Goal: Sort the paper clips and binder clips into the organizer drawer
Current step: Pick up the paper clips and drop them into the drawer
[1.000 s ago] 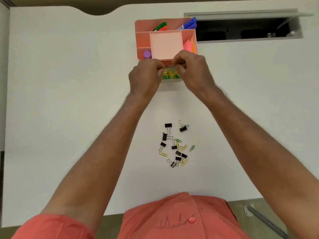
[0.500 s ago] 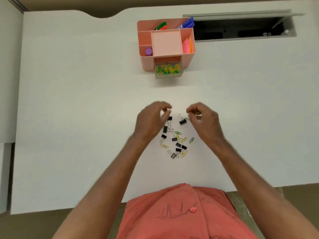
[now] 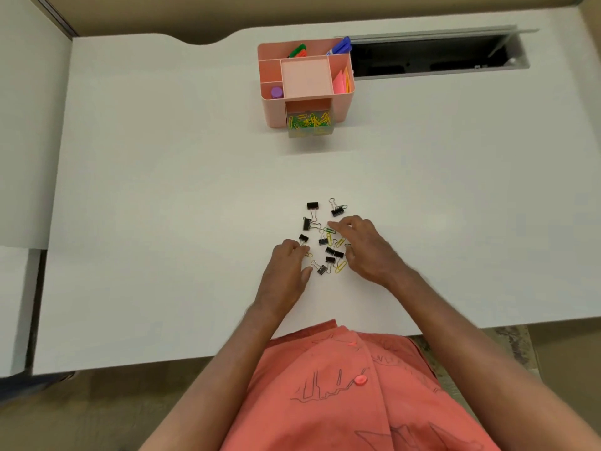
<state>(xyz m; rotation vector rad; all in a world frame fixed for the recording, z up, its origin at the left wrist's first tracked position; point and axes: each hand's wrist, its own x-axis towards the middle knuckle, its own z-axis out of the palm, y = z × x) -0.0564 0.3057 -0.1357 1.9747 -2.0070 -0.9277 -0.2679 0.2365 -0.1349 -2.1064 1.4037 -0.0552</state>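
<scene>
A pink desk organizer (image 3: 276, 115) stands at the back of the white desk. Its clear drawer (image 3: 310, 130) is pulled out and holds yellow and green paper clips. A loose pile of black binder clips (image 3: 313, 206) and yellow and green paper clips (image 3: 340, 267) lies near the front. My left hand (image 3: 286, 275) rests at the pile's left side, fingertips on a yellow paper clip beside a small binder clip. My right hand (image 3: 364, 249) lies on the pile's right side, fingers spread, index tip by a green paper clip (image 3: 329, 230). Neither hand has lifted anything.
The organizer's top holds markers (image 3: 297, 51), a purple cap (image 3: 276, 92) and pink sticky notes (image 3: 340, 82). An open cable slot (image 3: 432, 61) runs along the back right. The desk's front edge (image 3: 162, 364) lies close to my body.
Both hands left the drawer front, came back toward me and dropped onto the pile of clips. The drawer has stayed pulled out.
</scene>
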